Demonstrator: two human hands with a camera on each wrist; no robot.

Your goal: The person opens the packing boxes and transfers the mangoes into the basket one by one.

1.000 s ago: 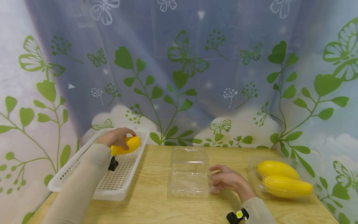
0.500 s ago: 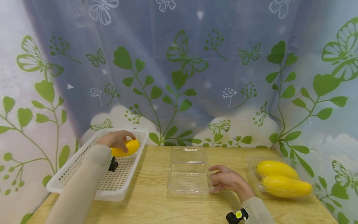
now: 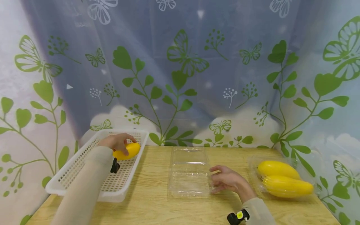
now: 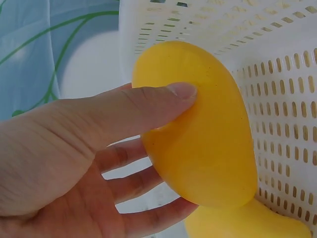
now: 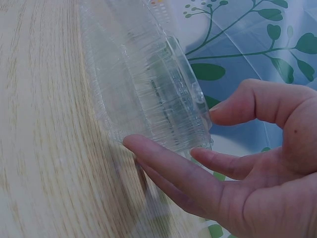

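Note:
In the head view my left hand [image 3: 116, 141] holds a yellow mango [image 3: 131, 150] over the white basket [image 3: 50, 187]. The left wrist view shows the thumb lying across this mango [image 4: 208, 134], with the fingers behind it. Below it, part of a second mango [image 4: 242, 224] shows inside the basket. My right hand [image 3: 226, 180] is at the right side of a clear plastic box [image 3: 189, 184] on the table. In the right wrist view its fingers are spread and gently bent, with fingertips at the edge of the box [image 5: 143, 89]; the hand does not grip it.
On the right of the wooden table [image 3: 157, 206] stands another clear plastic container [image 3: 254, 162] with two yellow mangoes [image 3: 288, 186] in it, seemingly under film. A patterned curtain [image 3: 197, 93] closes off the back and sides.
My left hand has lowered the mango slightly into the basket. The right hand stays at the box, and the head view has shifted a little.

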